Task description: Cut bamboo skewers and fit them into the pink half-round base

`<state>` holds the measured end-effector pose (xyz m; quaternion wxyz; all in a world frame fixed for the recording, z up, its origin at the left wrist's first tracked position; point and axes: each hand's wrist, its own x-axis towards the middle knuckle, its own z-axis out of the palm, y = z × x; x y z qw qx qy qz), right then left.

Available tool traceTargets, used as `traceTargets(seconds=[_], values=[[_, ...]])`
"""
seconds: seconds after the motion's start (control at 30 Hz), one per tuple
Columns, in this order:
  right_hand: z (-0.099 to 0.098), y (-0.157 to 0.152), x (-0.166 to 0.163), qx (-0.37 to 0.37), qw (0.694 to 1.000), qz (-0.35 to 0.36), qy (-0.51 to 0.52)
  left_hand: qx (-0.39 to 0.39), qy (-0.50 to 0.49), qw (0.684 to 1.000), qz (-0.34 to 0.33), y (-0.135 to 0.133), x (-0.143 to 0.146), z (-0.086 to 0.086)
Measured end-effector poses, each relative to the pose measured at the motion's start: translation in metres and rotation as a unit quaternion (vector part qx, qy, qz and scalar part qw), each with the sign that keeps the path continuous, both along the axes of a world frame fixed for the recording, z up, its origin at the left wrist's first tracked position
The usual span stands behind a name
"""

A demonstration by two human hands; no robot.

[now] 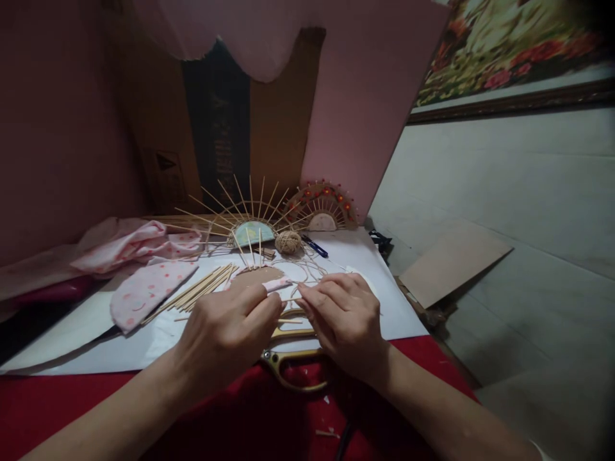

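Note:
My left hand [225, 333] and my right hand [343, 314] meet over a brown cardboard half-disc [250, 277] with thin sticks standing out of it. The left fingers pinch a small pink fabric strip [277, 284] at the half-disc's edge. The right fingers are curled and pinch a thin wooden stick [291, 299] between the two hands. Gold-handled scissors [293, 358] lie just under both hands on the white paper [144, 346].
A bundle of sticks [202, 291] and pink spotted fabric [144, 291] lie left. Behind are a stick fan with a pale blue centre [252, 232], a twine ball [288, 242], a blue pen [314, 246] and a beaded fan [321, 206]. Cardboard sheet [454, 262] right.

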<state>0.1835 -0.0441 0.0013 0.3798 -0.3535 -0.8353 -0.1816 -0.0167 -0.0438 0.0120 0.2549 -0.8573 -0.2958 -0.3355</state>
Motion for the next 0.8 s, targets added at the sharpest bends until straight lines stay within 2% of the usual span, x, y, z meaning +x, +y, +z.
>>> traceTargets(seconds=[0.23,0.8], values=[[-0.0005,0.0029,0.0002,0.056,0.998,0.011,0.014,0.024,-0.009,0.999,-0.034,0.0003,0.0017,-0.0036],[0.0,0.0005,0.0011,0.038,0.999,0.014,0.007,0.01,-0.016,0.999,-0.036,-0.0032,0.0066,-0.0019]])
